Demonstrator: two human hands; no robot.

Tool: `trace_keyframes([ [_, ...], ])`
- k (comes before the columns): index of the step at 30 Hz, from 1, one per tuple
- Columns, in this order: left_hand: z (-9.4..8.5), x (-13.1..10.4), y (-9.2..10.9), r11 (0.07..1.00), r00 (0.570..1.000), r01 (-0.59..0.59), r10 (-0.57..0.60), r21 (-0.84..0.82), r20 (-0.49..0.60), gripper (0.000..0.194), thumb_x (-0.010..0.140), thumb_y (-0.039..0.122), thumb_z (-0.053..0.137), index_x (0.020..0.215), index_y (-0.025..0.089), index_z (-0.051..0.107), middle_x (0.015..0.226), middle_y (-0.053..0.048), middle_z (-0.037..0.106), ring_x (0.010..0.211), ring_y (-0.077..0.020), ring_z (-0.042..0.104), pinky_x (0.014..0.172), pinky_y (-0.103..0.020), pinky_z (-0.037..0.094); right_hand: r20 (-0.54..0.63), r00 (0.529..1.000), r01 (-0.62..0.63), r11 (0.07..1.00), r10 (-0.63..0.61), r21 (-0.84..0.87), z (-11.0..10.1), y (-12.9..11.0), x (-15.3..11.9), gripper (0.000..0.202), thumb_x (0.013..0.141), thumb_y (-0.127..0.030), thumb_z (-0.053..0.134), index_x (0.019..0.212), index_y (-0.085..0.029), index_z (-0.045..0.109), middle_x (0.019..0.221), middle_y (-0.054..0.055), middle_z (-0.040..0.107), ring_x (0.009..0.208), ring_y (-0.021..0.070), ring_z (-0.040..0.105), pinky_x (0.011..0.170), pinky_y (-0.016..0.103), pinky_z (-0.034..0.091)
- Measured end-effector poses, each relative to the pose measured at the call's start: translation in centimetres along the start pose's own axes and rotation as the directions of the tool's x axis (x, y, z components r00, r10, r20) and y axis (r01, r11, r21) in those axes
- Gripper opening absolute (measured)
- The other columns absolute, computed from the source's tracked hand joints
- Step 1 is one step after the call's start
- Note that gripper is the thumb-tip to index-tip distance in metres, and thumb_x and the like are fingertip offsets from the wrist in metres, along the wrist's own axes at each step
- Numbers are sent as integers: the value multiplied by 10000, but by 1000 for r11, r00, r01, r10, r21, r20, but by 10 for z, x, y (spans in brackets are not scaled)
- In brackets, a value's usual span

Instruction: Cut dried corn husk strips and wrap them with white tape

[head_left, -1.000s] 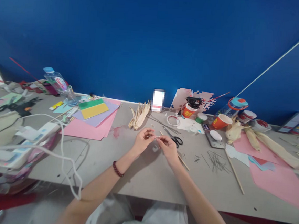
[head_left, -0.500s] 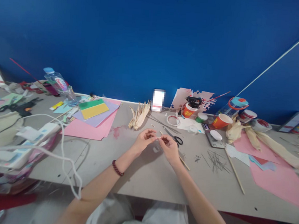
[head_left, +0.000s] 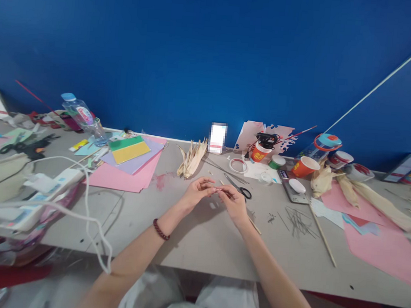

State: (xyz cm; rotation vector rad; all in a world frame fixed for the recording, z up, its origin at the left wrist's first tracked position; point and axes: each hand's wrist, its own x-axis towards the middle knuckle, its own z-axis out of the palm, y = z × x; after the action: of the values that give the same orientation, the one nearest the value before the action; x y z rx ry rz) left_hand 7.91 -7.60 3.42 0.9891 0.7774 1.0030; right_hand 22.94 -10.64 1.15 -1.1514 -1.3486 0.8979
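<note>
My left hand point(head_left: 199, 192) and my right hand point(head_left: 232, 201) meet fingertip to fingertip above the middle of the grey table point(head_left: 198, 243). Both are pinched closed. Whatever lies between the fingertips is too small to name. Just past my right hand lie black-handled scissors point(head_left: 245, 192). A thin wooden stick point(head_left: 256, 226) runs out from under my right wrist. A bundle of dried corn husks point(head_left: 191, 160) rests beyond my left hand.
At the left are stacked coloured sheets point(head_left: 118, 179), a plastic bottle point(head_left: 82, 113) and a white power strip point(head_left: 41, 198) with looping cables. Thin dark wires point(head_left: 298, 223), an orange paper cup point(head_left: 304, 167), a phone point(head_left: 293, 192) and pink paper point(head_left: 383, 251) lie to the right.
My right hand has shifted very slightly, its fingers lying flatter against the left fingertips. The things on the table stay where they were.
</note>
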Motion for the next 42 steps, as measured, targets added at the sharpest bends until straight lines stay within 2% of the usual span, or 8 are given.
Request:
trace_keyframes([
  [7, -3, 1, -2, 998, 1000, -25, 24, 60, 15, 304, 607, 316, 765, 826, 149, 636, 689, -16, 643, 623, -98, 568, 625, -220, 439, -20, 996, -83, 995, 84, 59, 1, -5, 0, 227, 748, -389, 600, 808, -177, 653, 780, 35, 626, 643, 124, 542, 578, 246, 449],
  [13, -2, -3, -1, 951, 991, -125, 133, 283, -11, 219, 640, 330, 728, 766, 158, 679, 772, -56, 674, 668, -135, 582, 642, -249, 456, -48, 993, -101, 993, 104, 58, 1, -12, 0, 207, 738, -384, 606, 755, -179, 620, 695, 9, 586, 603, 114, 511, 563, 243, 439],
  [20, 1, -5, 2, 857, 963, -225, 269, 463, -30, 127, 677, 299, 677, 676, 172, 677, 701, -35, 661, 640, -136, 548, 639, -255, 430, -79, 994, -69, 997, 70, 17, 0, -9, -2, 193, 757, -365, 587, 762, -175, 620, 727, 23, 586, 642, 128, 529, 597, 255, 450],
  [26, 0, -3, -1, 897, 975, -170, 214, 409, -65, 170, 678, 326, 676, 694, 157, 668, 693, -31, 645, 626, -122, 535, 627, -238, 417, -45, 991, -122, 987, 127, 100, 1, -12, -1, 206, 734, -361, 602, 808, -182, 671, 755, 26, 597, 616, 120, 524, 564, 252, 452],
  [33, 0, -5, 4, 970, 999, -21, 32, 241, -40, 274, 637, 392, 712, 672, 129, 643, 630, -11, 604, 599, -100, 514, 609, -225, 395, -51, 991, -123, 991, 126, 57, 2, -5, -1, 177, 727, -341, 632, 791, -177, 655, 795, 31, 635, 694, 137, 567, 619, 249, 445],
  [42, 1, -6, 4, 975, 1000, 1, 4, 224, -23, 259, 637, 365, 713, 685, 123, 634, 638, 0, 587, 599, -83, 495, 604, -209, 377, -81, 994, -69, 998, 68, -10, 1, -7, -1, 177, 734, -354, 623, 730, -177, 634, 728, 21, 616, 661, 134, 558, 634, 255, 441],
])
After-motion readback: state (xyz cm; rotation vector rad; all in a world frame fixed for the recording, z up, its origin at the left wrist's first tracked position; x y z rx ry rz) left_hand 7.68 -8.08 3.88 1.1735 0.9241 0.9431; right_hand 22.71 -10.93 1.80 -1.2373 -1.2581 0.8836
